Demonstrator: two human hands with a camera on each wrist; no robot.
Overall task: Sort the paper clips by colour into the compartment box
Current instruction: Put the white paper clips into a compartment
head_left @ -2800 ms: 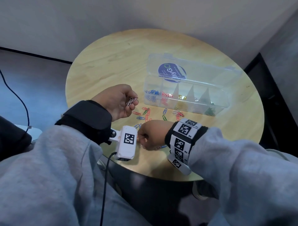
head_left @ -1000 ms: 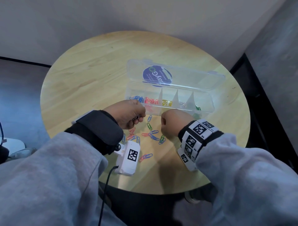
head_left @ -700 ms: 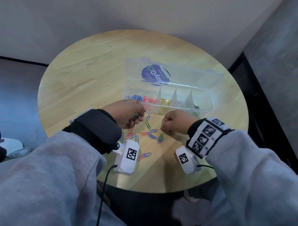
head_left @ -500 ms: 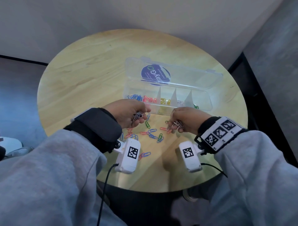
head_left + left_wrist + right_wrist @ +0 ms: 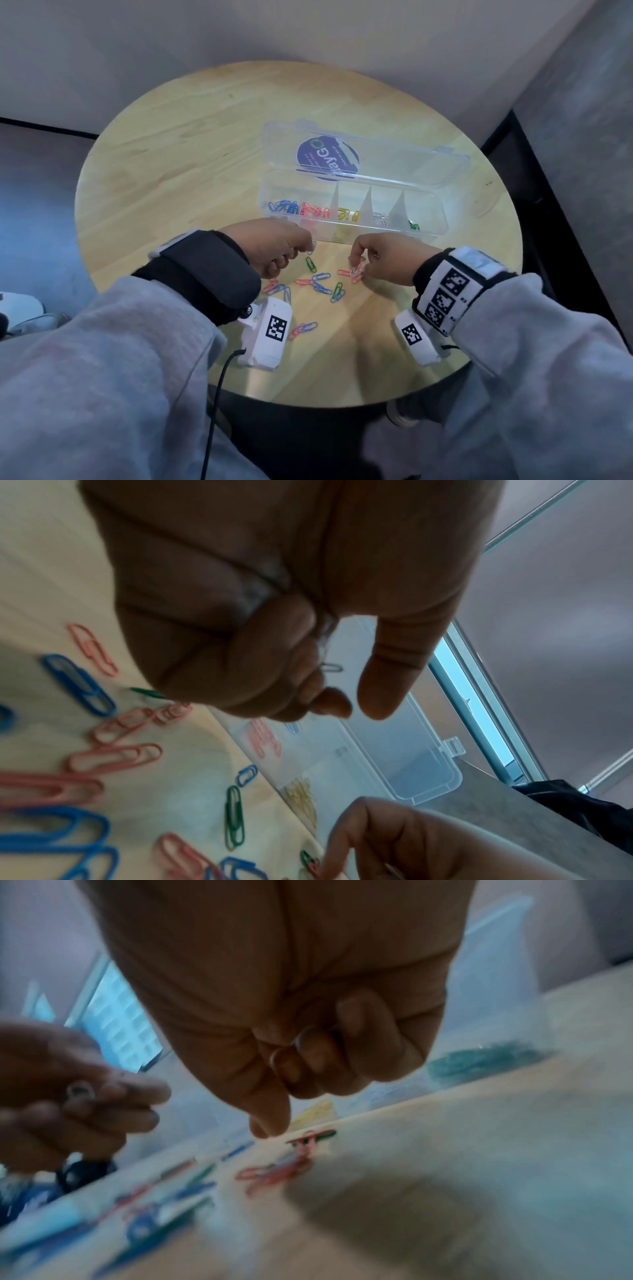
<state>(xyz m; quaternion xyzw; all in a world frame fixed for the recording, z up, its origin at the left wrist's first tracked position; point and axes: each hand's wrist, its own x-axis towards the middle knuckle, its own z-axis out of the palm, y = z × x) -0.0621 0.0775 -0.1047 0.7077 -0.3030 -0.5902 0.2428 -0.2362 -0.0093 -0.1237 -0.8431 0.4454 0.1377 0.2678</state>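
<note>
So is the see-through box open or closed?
Open. The compartment box has its lid flipped back flat on the table, and sorted clips show inside.

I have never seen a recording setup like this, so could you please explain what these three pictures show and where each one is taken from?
No machine here: a person sorts paper clips with bare hands. The wide picture comes from a head camera; the two close ones from cameras strapped on each wrist. On the round wooden table stands an open clear compartment box, already holding clips grouped by colour, with loose coloured clips before it. The left hand holds silver clips in curled fingers; the right hand pinches a clip at the pile.
</note>
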